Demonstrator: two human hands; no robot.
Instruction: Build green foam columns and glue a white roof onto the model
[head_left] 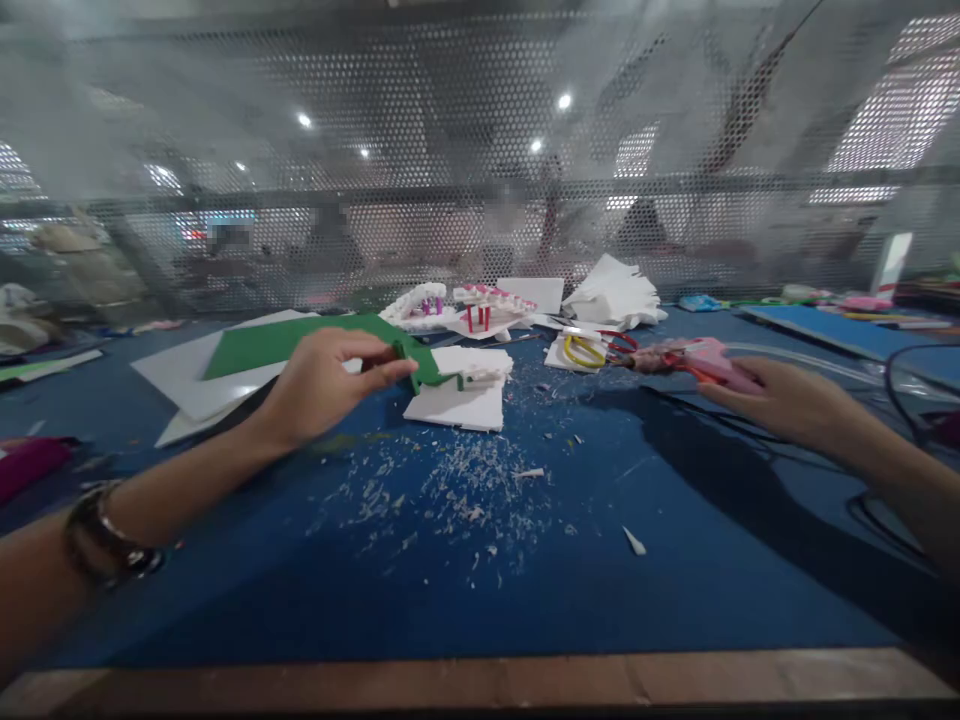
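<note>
Pinching green piece (429, 368) in left hand (322, 385), gripping pink glue gun (709, 360) in right hand (772, 395).
Aiming gun toward left edge of tabletop (360, 615), roughly parallel to front edge, well apart from piece.

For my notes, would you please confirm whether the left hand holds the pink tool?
No, the right hand holds that pink tool; the left hand pinches a green piece.

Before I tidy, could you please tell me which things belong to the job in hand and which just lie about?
In use: green piece, in the left hand; glue gun, in the right hand.
Apparently lying about: scissors, scraps, blue board.
</note>
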